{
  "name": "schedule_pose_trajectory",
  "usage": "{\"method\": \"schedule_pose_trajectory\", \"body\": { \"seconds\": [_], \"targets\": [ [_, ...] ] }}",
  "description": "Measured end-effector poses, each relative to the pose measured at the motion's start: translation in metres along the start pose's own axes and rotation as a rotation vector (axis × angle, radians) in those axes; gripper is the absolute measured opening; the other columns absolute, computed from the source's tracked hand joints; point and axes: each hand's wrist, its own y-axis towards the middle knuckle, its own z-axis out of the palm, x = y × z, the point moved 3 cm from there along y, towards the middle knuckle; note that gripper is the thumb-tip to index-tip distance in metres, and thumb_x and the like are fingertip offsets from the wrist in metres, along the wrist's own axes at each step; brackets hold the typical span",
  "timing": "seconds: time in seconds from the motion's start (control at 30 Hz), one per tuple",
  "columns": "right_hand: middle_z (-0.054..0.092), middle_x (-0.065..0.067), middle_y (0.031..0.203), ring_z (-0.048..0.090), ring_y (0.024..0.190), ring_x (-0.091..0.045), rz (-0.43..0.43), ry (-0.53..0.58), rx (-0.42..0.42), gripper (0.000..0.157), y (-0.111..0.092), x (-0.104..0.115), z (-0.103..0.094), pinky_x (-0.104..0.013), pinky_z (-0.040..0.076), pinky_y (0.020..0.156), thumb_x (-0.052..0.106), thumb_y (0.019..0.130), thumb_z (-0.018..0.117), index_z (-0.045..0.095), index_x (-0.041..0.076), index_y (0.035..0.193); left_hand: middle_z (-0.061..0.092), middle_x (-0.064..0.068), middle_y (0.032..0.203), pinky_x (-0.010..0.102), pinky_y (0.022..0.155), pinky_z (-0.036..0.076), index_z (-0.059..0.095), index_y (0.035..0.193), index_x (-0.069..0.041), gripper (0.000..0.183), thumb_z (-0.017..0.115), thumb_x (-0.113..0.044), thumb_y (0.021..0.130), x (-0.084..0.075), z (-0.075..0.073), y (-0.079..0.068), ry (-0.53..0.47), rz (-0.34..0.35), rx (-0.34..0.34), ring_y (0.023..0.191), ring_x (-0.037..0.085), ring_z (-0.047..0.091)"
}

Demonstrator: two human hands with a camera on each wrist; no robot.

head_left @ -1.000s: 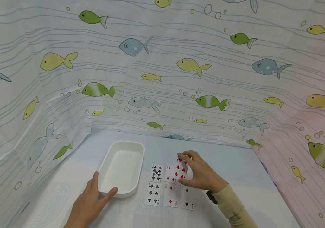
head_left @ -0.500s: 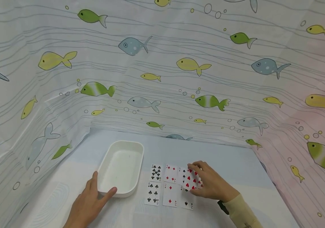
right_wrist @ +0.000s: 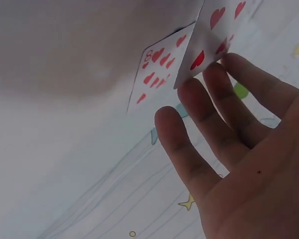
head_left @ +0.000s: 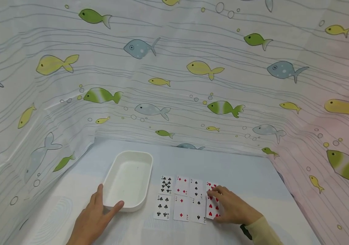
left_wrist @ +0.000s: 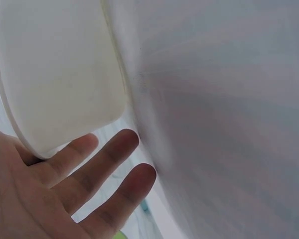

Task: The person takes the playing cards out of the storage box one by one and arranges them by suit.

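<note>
My right hand (head_left: 235, 206) holds a hearts playing card (head_left: 213, 207) by its edges at the right end of the lower card row. In the right wrist view that hearts card (right_wrist: 209, 40) is tilted against the fingertips, and an eight of hearts (right_wrist: 154, 69) lies behind it. Left of it lie a two of spades (head_left: 198, 211), a two of diamonds (head_left: 181, 208) and a six of clubs (head_left: 162, 206). My left hand (head_left: 93, 214) rests at the near left corner of a white tray (head_left: 150, 180), thumb at the rim, the other fingers fairly straight.
The upper row holds a nine of clubs (head_left: 166, 184), a four of diamonds (head_left: 182, 185) and a three of spades (head_left: 196, 188). A fish-patterned sheet (head_left: 174, 95) walls off the back and sides of the pale table (head_left: 235, 166).
My right hand has moved right and toward me with hearts cards. The three of spades has come into view, and an eight of hearts sits beside it. The left hand stays at the tray.
</note>
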Motion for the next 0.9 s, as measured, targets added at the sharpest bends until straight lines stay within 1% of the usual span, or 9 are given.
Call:
{"method": "schedule_pose_trajectory", "body": {
  "seconds": [0.17,0.33,0.5,0.7,0.8,0.9],
  "targets": [
    [0.051,-0.002,0.135,0.055,0.113,-0.024,-0.002,0.015,0.029,0.077,-0.004,-0.001,0.006,-0.049,0.05,0.095,0.036,0.072,0.089,0.059,0.016,0.141,0.038,0.033,0.146,0.068,0.089,0.042,0.008,0.158,0.008,0.112,0.054,-0.071,0.093,0.001,-0.002,0.001,0.002,-0.009,0.016,0.12,0.057,0.051],
    [0.053,-0.004,0.134,0.056,0.112,-0.026,-0.03,0.01,0.024,0.076,-0.005,0.0,0.01,-0.048,0.051,0.093,0.034,0.071,0.089,0.06,0.015,0.139,0.036,0.035,0.147,0.069,0.091,0.041,0.006,0.158,0.009,0.114,0.053,-0.072,0.093,0.002,-0.002,0.002,0.007,-0.015,0.031,0.121,0.059,0.05],
    [0.054,-0.003,0.134,0.056,0.115,-0.026,-0.016,0.02,0.041,0.076,-0.007,0.0,0.013,-0.047,0.05,0.094,0.034,0.071,0.089,0.06,0.015,0.139,0.036,0.035,0.147,0.069,0.09,0.042,0.007,0.158,0.009,0.113,0.054,-0.071,0.093,0.002,-0.001,0.002,0.005,-0.014,0.032,0.121,0.059,0.05],
    [0.054,-0.001,0.134,0.055,0.116,-0.025,-0.02,0.008,0.028,0.077,-0.01,-0.001,0.014,-0.046,0.05,0.094,0.033,0.071,0.088,0.059,0.016,0.14,0.037,0.035,0.147,0.068,0.089,0.043,0.006,0.158,0.008,0.113,0.054,-0.071,0.093,0.003,-0.001,0.002,-0.003,-0.014,0.033,0.121,0.059,0.05],
    [0.054,-0.001,0.133,0.056,0.113,-0.023,-0.021,0.006,0.013,0.078,-0.011,-0.002,0.014,-0.046,0.051,0.093,0.036,0.072,0.088,0.058,0.015,0.141,0.038,0.035,0.146,0.068,0.089,0.043,0.007,0.158,0.008,0.112,0.054,-0.071,0.093,0.004,-0.001,0.002,0.001,-0.01,0.033,0.121,0.058,0.05],
    [0.054,-0.001,0.135,0.057,0.113,-0.023,-0.016,0.018,0.001,0.079,-0.01,-0.003,0.014,-0.046,0.051,0.094,0.043,0.076,0.086,0.056,0.013,0.143,0.041,0.038,0.143,0.067,0.089,0.043,0.009,0.157,0.009,0.112,0.055,-0.07,0.093,0.004,-0.003,0.001,0.014,-0.006,0.053,0.121,0.058,0.05]
  ]
}}
